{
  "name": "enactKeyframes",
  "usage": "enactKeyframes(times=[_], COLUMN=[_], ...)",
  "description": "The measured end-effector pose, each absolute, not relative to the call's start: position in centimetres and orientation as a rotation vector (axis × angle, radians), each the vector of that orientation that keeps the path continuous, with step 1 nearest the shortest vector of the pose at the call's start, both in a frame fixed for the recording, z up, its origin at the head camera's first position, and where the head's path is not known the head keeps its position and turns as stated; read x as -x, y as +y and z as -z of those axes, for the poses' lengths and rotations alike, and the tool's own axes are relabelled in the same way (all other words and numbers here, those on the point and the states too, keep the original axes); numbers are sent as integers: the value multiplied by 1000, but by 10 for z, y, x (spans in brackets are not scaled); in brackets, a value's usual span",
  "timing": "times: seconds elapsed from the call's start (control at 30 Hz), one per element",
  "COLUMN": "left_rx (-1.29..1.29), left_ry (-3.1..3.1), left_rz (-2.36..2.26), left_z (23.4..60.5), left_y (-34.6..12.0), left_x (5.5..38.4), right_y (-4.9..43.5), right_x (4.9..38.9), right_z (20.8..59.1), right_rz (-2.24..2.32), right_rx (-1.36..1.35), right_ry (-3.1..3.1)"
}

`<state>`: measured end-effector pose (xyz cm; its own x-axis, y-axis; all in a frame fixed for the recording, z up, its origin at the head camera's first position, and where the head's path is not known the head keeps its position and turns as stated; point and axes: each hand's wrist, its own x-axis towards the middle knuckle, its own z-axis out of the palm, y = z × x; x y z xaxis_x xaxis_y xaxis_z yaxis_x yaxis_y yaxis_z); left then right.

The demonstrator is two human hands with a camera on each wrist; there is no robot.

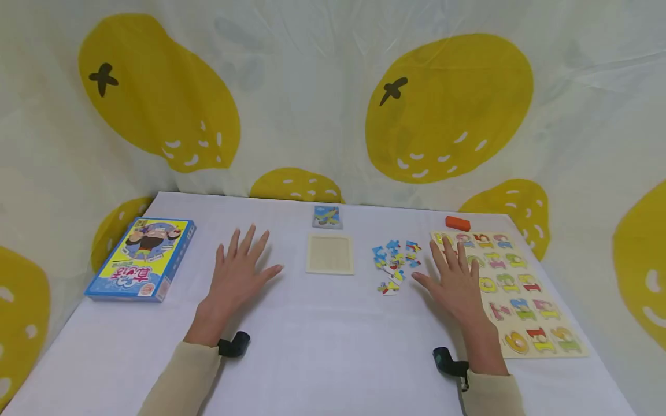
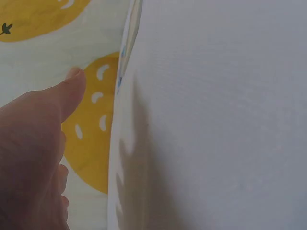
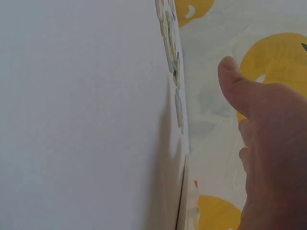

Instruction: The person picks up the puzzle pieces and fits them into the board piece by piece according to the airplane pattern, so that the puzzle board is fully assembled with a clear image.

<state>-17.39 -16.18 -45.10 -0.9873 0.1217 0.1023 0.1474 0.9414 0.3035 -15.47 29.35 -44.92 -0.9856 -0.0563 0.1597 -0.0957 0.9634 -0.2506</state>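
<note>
My left hand [image 1: 238, 279] is spread palm down above the white table, fingers straight, holding nothing. To its right lies a small square wooden puzzle frame [image 1: 330, 254], with a small picture card [image 1: 327, 217] behind it. My right hand [image 1: 455, 283] is likewise spread with straight fingers, over the left edge of a wooden number board [image 1: 512, 277]. Its thumb points toward a loose heap of jigsaw pieces [image 1: 392, 267]. In the right wrist view the pieces [image 3: 171, 48] appear edge-on beside the hand [image 3: 273, 139]. The left wrist view shows the left hand [image 2: 36, 148] apart from the tabletop.
A blue and yellow box [image 1: 143, 257] lies at the table's left side. An orange-red block [image 1: 458, 223] sits at the back right, behind the number board. Behind the table hangs a pale curtain [image 1: 302, 104] with a lemon print.
</note>
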Motion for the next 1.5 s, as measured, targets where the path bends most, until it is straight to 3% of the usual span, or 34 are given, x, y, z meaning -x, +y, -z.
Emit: enactKeyframes(times=[0.6, 1.5], left_rx=[317, 512], left_ry=[-3050, -3177], left_rz=[534, 557], left_z=[451, 454], left_y=[-144, -103], left_x=[185, 202], right_y=[295, 233], right_x=[172, 238], right_z=[446, 439], right_rz=[-530, -741], right_rx=[-184, -415], right_ry=[-2943, -3050])
